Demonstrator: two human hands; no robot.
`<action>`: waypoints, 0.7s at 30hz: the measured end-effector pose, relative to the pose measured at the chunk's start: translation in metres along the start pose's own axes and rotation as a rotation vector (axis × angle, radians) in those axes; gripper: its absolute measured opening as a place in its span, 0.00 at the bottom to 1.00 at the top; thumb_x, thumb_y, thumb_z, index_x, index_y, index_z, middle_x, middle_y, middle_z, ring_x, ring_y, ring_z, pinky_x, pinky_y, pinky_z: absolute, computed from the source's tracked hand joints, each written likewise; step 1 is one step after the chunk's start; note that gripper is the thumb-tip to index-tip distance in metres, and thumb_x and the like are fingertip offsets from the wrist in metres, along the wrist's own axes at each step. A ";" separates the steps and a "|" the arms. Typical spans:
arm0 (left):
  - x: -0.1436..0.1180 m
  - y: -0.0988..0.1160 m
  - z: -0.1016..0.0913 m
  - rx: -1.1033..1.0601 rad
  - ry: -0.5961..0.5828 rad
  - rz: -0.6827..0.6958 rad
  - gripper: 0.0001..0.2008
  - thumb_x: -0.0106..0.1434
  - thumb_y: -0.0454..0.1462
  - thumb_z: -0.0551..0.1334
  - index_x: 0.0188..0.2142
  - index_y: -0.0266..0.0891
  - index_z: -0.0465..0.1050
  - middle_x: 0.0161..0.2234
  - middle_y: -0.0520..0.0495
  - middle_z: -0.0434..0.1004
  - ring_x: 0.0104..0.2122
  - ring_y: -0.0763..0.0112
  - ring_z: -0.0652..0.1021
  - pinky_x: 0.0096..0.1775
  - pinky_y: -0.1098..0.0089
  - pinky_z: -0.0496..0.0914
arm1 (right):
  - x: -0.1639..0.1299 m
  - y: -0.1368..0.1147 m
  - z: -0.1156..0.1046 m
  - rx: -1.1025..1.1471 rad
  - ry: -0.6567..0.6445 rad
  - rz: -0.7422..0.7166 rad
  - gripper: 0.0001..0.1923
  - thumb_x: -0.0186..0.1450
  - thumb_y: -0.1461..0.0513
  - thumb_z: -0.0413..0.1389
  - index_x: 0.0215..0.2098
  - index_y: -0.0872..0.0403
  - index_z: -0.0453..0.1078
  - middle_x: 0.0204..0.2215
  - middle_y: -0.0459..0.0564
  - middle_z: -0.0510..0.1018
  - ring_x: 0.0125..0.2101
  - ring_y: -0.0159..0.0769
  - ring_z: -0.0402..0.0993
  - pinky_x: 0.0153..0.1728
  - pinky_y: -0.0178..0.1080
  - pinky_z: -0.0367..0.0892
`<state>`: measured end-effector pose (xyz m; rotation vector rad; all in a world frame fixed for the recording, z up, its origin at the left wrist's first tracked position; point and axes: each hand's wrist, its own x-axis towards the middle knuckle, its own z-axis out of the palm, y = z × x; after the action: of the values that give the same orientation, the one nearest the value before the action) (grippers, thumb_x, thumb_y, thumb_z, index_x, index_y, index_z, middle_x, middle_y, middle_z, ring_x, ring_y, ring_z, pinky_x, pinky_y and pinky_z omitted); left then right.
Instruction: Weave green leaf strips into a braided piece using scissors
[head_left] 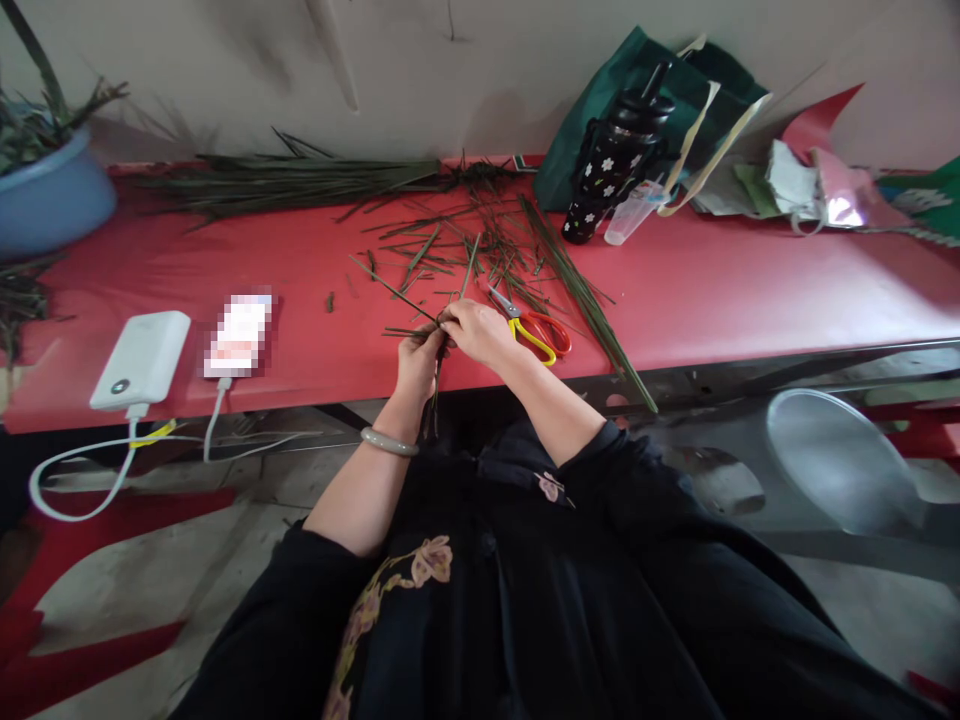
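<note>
Big red table (750, 290), a pile of long green leaves (300, 182) along the back. At the near edge, the left hand (418, 362) and right hand (474, 330) both pinch a thin leaf strip (435, 385), which dangles below. Scissors (534, 328) lie just beside the right hand.

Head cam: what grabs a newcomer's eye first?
The red table fills the frame, strewn mid-way with thin green strips. At its near edge the left hand and right hand pinch a small bundle of strips together. Just right of the hands lie red-and-yellow scissors; a white power bank sits far left.
</note>
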<state>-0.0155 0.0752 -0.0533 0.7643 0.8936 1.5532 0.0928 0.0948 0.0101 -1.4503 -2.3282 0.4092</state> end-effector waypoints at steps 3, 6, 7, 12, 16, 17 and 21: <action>0.001 -0.001 0.000 0.024 0.036 0.007 0.08 0.48 0.36 0.65 0.27 0.33 0.73 0.17 0.52 0.68 0.15 0.82 0.65 0.19 0.77 0.57 | 0.000 0.000 -0.001 -0.026 0.004 0.016 0.11 0.60 0.60 0.47 0.37 0.53 0.68 0.38 0.49 0.74 0.38 0.38 0.70 0.37 0.38 0.64; 0.001 -0.001 0.001 0.004 0.088 0.014 0.07 0.46 0.36 0.65 0.26 0.34 0.73 0.17 0.53 0.68 0.15 0.83 0.65 0.19 0.77 0.57 | -0.002 -0.003 0.000 -0.021 -0.021 0.020 0.08 0.57 0.61 0.49 0.33 0.52 0.69 0.35 0.48 0.75 0.35 0.37 0.70 0.35 0.37 0.63; 0.002 -0.001 0.002 -0.008 0.109 0.017 0.07 0.46 0.36 0.66 0.26 0.34 0.73 0.18 0.53 0.68 0.16 0.82 0.65 0.20 0.77 0.58 | -0.003 -0.005 0.000 -0.014 -0.030 0.011 0.08 0.57 0.61 0.50 0.32 0.52 0.69 0.34 0.47 0.75 0.35 0.36 0.70 0.34 0.36 0.63; 0.002 0.001 0.002 -0.027 0.152 0.032 0.08 0.44 0.36 0.66 0.25 0.35 0.72 0.19 0.51 0.70 0.18 0.80 0.68 0.21 0.77 0.59 | -0.007 -0.008 0.005 0.028 -0.007 -0.016 0.11 0.59 0.56 0.49 0.31 0.53 0.68 0.33 0.47 0.74 0.33 0.34 0.69 0.33 0.35 0.61; 0.003 0.001 0.000 -0.043 0.100 0.017 0.11 0.44 0.36 0.66 0.30 0.34 0.74 0.22 0.51 0.72 0.19 0.81 0.68 0.23 0.77 0.61 | -0.007 -0.004 0.013 0.062 0.062 -0.007 0.12 0.62 0.56 0.46 0.36 0.53 0.67 0.36 0.48 0.74 0.35 0.34 0.69 0.34 0.35 0.62; 0.003 0.001 0.000 -0.039 0.086 0.012 0.12 0.45 0.36 0.66 0.32 0.35 0.74 0.22 0.50 0.72 0.19 0.81 0.68 0.23 0.77 0.61 | -0.007 -0.003 0.014 0.071 0.076 -0.008 0.12 0.62 0.58 0.46 0.38 0.53 0.67 0.37 0.48 0.74 0.36 0.35 0.69 0.35 0.35 0.62; 0.004 -0.001 -0.002 -0.022 0.071 -0.001 0.14 0.45 0.37 0.66 0.34 0.35 0.74 0.23 0.51 0.72 0.20 0.80 0.69 0.23 0.76 0.62 | -0.011 -0.001 0.015 0.069 0.085 -0.030 0.15 0.63 0.61 0.43 0.47 0.51 0.64 0.43 0.48 0.73 0.42 0.36 0.68 0.40 0.36 0.62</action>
<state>-0.0175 0.0786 -0.0557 0.6961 0.9275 1.5949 0.0898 0.0834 -0.0045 -1.3718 -2.2438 0.4066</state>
